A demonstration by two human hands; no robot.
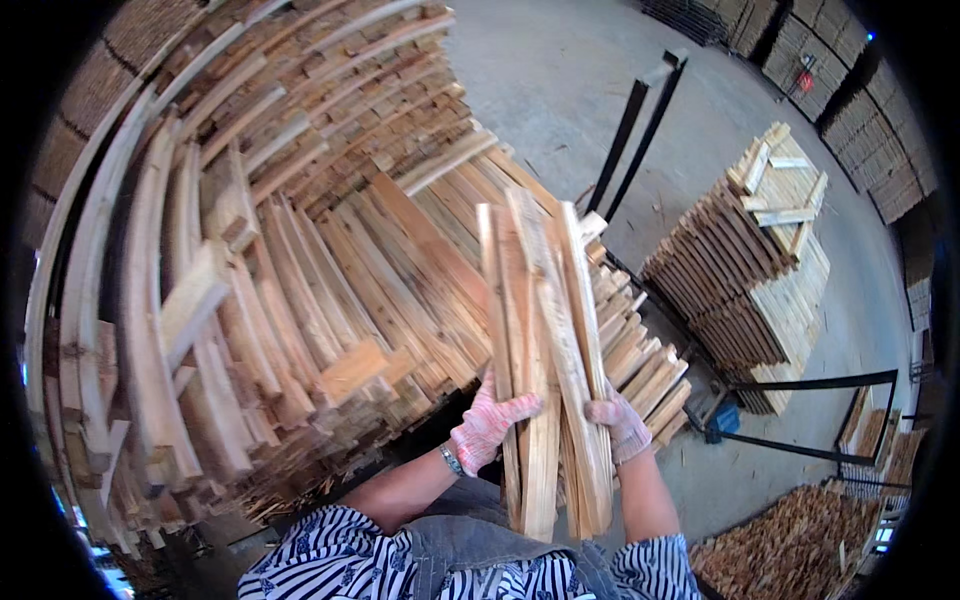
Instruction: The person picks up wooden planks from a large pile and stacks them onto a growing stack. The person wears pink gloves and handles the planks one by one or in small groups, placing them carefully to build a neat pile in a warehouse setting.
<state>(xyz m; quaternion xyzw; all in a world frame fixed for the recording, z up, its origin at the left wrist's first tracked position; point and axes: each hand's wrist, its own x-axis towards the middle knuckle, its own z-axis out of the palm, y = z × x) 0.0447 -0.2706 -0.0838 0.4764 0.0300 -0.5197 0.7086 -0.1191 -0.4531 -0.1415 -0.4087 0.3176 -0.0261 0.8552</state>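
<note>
Between my two hands stands a bundle of wooden slats (540, 330), long rough pieces held roughly upright in front of my body. My left hand (490, 422), in a pink-and-white knitted glove, is closed round the bundle's left side with the thumb across the front. On the right side my right hand (618, 422), in the same kind of glove, grips the outer slats. The bundle's lower ends reach down to my grey apron (470, 545). Just behind it lies a layer of flat slats (400, 260) on a large wood stack.
High piles of slats (330, 90) rise at the left and far left. A black metal frame (640, 130) stands beyond the bundle. At the right are a stack of wooden panels (730, 260), another black frame (820, 385) and a heap of wood pieces (790, 540).
</note>
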